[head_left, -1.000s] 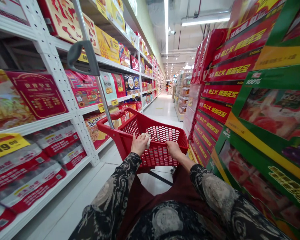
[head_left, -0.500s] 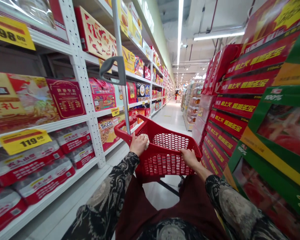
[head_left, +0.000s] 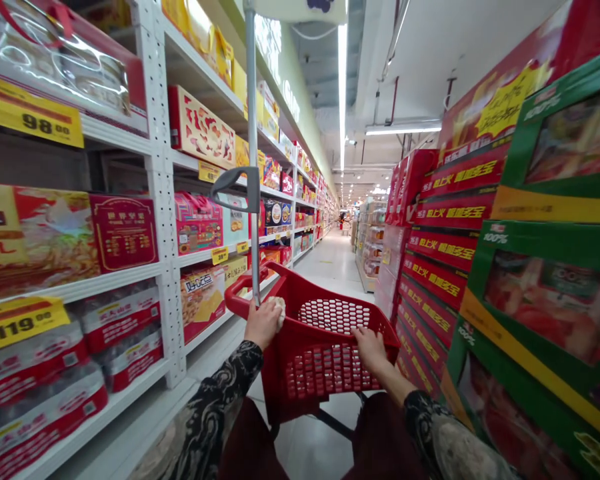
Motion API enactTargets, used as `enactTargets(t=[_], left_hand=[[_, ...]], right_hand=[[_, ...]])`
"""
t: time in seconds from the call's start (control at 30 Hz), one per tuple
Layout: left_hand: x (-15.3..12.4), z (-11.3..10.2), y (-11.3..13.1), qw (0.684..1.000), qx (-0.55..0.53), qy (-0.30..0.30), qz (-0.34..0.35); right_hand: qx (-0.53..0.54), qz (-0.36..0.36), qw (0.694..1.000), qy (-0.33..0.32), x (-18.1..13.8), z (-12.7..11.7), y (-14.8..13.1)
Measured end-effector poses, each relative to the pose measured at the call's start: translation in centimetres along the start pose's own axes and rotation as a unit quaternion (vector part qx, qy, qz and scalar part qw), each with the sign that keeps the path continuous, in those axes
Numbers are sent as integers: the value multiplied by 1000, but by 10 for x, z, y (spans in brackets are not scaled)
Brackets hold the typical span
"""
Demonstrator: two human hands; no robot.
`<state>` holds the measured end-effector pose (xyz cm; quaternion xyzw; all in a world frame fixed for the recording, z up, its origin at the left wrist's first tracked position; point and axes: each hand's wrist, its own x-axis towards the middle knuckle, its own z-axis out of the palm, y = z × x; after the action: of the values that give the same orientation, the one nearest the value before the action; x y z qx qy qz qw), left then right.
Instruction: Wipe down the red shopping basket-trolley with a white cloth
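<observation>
In front of me is a red plastic shopping basket cart (head_left: pixel 325 387) with holes in its walls. My left hand (head_left: pixel 261 325) is closed at the basket's near left rim, with a crumpled white cloth (head_left: pixel 280 312) pressed in its fingers; whether it is cloth or tissue I cannot tell. Just beyond that hand a grey metal pole (head_left: pixel 254 253) rises from the rim, carrying a grey loop handle (head_left: pixel 253 190). The fingers of my right hand (head_left: pixel 371 350) curl over the basket's near right rim. The inside floor of the basket is hidden.
White shelves (head_left: pixel 167 200) with boxed goods and packs of bottled water (head_left: pixel 80 387) line the left. Stacked red drink cartons (head_left: pixel 440 243) and green boxes (head_left: pixel 545 287) crowd the right. Between them a pale floor aisle (head_left: pixel 325 257) runs ahead past a display rack (head_left: pixel 370 243).
The view has tilted up and turned slightly, so the cart and both hands sit lower in it. Both hands stay at the basket rim.
</observation>
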<state>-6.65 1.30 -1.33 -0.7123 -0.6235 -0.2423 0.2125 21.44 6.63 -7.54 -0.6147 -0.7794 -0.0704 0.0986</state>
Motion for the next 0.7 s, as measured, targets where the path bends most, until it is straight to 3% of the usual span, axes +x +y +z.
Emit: enactTargets(t=[0.17,0.4,0.57,0.7], left_hand=[[-4,5,14,999,-35,-18,32],[-10,11,-2,997,-62,4,51],[-13,21,9,994,-92,-32,55],[-14,9,3,993,-112,-23,29]], right_hand=[[7,-69,998,12,9,-3,-31],[-4,-75,997,33,4,-2,-10],[-25,-95,995,19,7,1,-14],[-36,-92,995,15,12,-2,-8]])
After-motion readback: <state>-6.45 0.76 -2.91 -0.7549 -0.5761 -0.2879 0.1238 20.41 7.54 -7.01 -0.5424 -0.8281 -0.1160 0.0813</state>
